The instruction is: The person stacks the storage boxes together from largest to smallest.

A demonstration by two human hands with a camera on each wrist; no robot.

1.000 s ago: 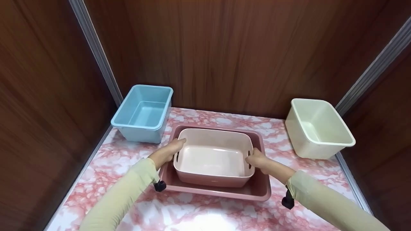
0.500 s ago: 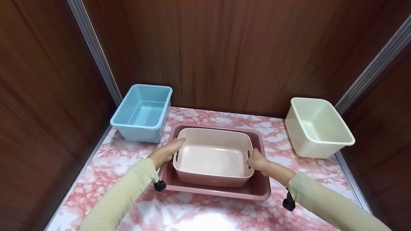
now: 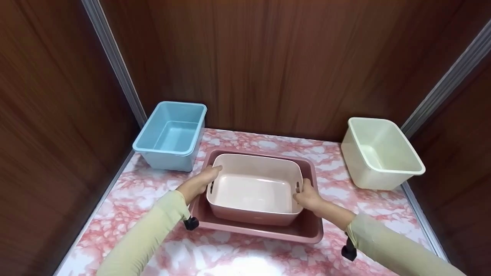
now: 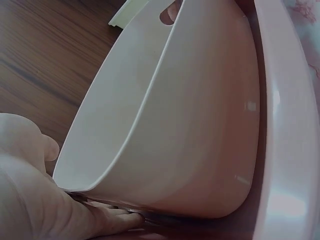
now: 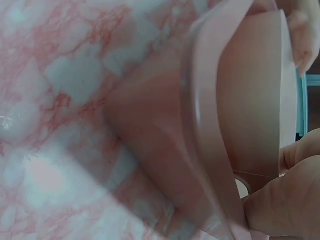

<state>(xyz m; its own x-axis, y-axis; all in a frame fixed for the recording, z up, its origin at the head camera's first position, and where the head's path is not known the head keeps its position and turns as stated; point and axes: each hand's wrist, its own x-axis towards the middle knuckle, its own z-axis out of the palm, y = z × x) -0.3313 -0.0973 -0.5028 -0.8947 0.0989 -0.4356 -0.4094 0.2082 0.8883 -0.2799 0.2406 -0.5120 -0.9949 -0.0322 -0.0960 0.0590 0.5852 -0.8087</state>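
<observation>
A pale pink bin [image 3: 253, 191] with handle holes at its ends sits inside a larger dusky pink tub [image 3: 264, 232], in the middle of the head view. My left hand [image 3: 200, 183] holds the bin's left end, thumb over the rim and fingers along the outer wall, as the left wrist view also shows. At the opposite end my right hand [image 3: 310, 196] grips the rim beside the handle hole, with the thumb on the inner side. Whether the bin touches the tub's floor is hidden. Nothing lies inside the bin.
A light blue bin [image 3: 170, 132] stands at the back left, a cream bin [image 3: 383, 149] at the back right. Brown wood-grain panels [image 3: 245, 65] enclose the pink-and-white marbled surface [image 3: 238, 257] on three sides.
My right hand has shifted slightly toward me along the bin's right end, showing more of the handle hole. The pale pink bin's front right has dropped slightly nearer me. My left hand barely moves.
</observation>
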